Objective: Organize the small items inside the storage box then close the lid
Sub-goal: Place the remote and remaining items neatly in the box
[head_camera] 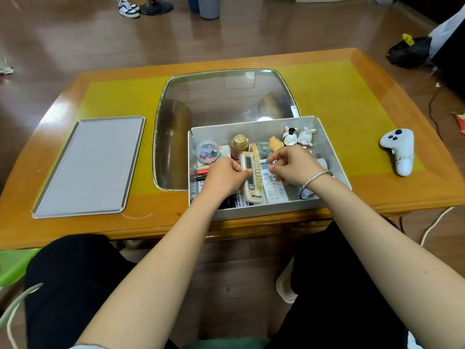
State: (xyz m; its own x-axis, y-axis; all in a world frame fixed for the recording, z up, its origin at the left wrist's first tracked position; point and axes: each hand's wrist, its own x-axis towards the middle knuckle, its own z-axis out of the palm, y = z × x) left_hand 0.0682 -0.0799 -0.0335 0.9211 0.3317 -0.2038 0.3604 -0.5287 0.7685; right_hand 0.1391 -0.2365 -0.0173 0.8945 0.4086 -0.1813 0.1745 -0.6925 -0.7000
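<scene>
Left hand: fingers curled round the beige remote, thumb on its face, gripping it along its left side. Remote stands tilted on its long edge inside the storage box, lower end near the box's near wall.

Right hand: fingers bent, tips pinched together just right of the remote's upper end; whether they hold anything cannot be told. Silver bangle on that wrist.

In the box: a white remote flat beneath the right hand; a clear round capsule at the far-left corner; a gold-capped bottle beside it; small figurines along the far wall; markers at the near-left.

Box sits open at the tabletop's near edge, right of centre. Grey lid lies flat toward the left edge, well apart. White controller near the right edge.
</scene>
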